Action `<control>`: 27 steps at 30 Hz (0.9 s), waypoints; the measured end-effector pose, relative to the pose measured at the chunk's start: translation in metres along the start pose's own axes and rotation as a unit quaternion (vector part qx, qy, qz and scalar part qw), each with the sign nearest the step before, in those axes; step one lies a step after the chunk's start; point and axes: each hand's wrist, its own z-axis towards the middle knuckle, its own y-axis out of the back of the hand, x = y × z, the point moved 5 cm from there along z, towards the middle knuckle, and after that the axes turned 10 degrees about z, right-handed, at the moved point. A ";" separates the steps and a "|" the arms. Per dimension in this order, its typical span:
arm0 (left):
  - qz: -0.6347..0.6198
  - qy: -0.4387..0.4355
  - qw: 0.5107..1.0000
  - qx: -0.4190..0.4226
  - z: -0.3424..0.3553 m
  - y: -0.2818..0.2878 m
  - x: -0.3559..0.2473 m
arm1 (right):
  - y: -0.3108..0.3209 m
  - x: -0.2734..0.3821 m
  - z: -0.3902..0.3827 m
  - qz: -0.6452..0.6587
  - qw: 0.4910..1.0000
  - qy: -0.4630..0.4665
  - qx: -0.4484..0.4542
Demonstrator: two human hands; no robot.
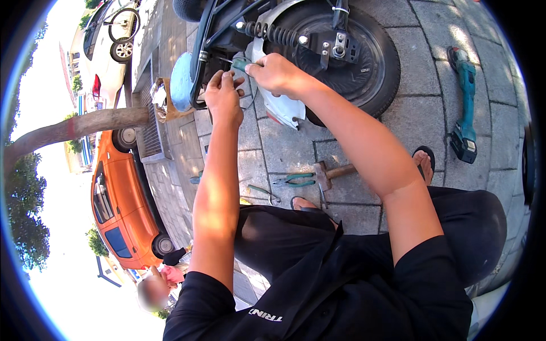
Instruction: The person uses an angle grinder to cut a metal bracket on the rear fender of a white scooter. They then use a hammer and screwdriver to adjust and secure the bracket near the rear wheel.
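Note:
Green-handled and thin-shafted, a screwdriver [240, 64] is in my right hand [276, 74], whose fingers are wrapped round the handle. Its shaft points left into the underside of a black scooter frame [200, 62]. My left hand [225, 98] is beside the frame tube, just below the shaft, with its fingers curled together; what they pinch, if anything, is too small to make out. A thin cable hangs near both hands. To the right are the coil spring shock absorber [276, 34] and the rear wheel [352, 62]. Below the hands sits a white fender piece [284, 108].
On the paving lie a hammer [325, 176], green-handled pliers [293, 181] and another green-handled tool [260, 190]. A teal angle grinder [466, 105] lies far right. My sandalled feet are near the tools. Left are a tree trunk [85, 126], an orange car [128, 199] and another person [170, 275].

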 end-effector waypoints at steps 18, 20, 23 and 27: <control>-0.166 0.184 0.968 0.052 0.052 -0.020 0.020 | 0.012 -0.002 0.019 0.030 0.998 0.006 0.058; -0.169 0.181 0.968 0.053 0.052 -0.020 0.019 | 0.013 -0.003 0.022 0.032 0.998 0.005 0.056; -0.164 0.180 0.969 0.048 0.052 -0.019 0.020 | 0.013 -0.005 0.023 0.041 0.997 0.006 0.058; -0.172 0.179 0.967 0.054 0.053 -0.018 0.021 | 0.014 -0.009 0.028 0.008 0.998 0.003 0.060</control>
